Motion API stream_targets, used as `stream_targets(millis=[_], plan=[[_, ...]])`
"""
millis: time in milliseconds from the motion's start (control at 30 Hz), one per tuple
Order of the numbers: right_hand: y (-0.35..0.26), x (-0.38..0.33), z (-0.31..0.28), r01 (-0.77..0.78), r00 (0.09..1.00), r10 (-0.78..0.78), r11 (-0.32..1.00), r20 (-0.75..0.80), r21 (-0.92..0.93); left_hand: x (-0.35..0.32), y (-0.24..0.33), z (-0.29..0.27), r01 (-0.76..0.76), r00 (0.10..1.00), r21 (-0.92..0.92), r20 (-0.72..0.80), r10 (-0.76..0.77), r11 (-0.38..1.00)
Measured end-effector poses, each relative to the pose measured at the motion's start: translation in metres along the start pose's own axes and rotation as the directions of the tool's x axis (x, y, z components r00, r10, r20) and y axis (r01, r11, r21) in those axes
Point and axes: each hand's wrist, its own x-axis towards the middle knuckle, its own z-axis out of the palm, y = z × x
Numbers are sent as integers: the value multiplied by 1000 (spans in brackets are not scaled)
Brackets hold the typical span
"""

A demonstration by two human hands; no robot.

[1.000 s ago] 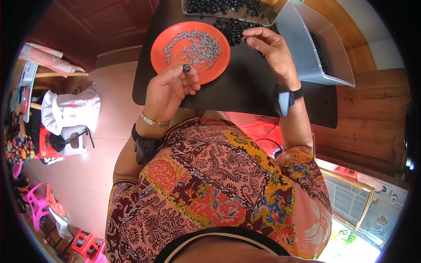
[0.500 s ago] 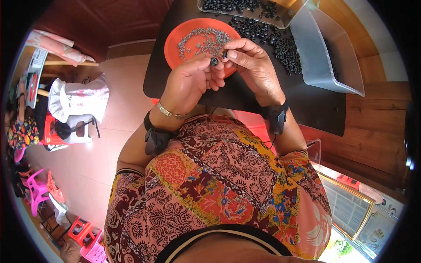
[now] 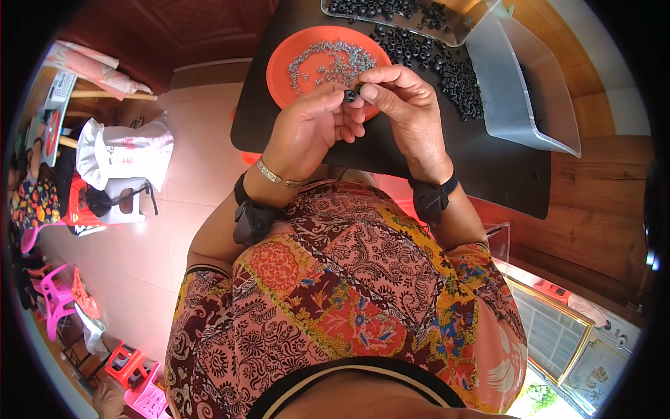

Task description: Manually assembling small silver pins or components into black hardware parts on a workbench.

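Over the near edge of an orange-red plate (image 3: 278, 82), my two hands meet at the fingertips. My left hand (image 3: 296, 133) pinches a small black round part (image 3: 350, 96) with a hollow end between thumb and forefinger, its other fingers curled loosely. Thumb and forefinger of my right hand (image 3: 410, 115) are closed on a small dark piece (image 3: 359, 89), mostly hidden by the fingertips, right against the black part. Many tiny silvery metal pieces (image 3: 333, 59) lie scattered on the plate behind my hands.
Loose black parts (image 3: 457, 84) are heaped on the dark table (image 3: 488, 164), right of the plate. A clear tray (image 3: 457, 35) of black parts stands at the back, with a translucent bin (image 3: 516, 98) on its side at the right. A white sack (image 3: 132, 157) stands left.
My right hand's fingertips have come up against the black part in my left hand; a small gap showed between them before. The whole view has shifted slightly.
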Motion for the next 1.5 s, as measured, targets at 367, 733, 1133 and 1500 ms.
stream_targets(millis=[367,733,1133,1500], plan=[[8,-4,3,203,976,-215,883,21,-423,0,-3,-1,18,1000,-20,-4,-18,1000],[11,-5,6,419,873,-450,491,190,-764,-2,-4,5,-17,998,-50,-59,14,999],[11,-5,6,455,826,-515,369,229,-811,-2,-6,6,-29,999,-43,-29,28,999],[18,-5,10,463,751,-588,143,301,-875,1,-11,19,-106,988,-49,-122,99,993]])
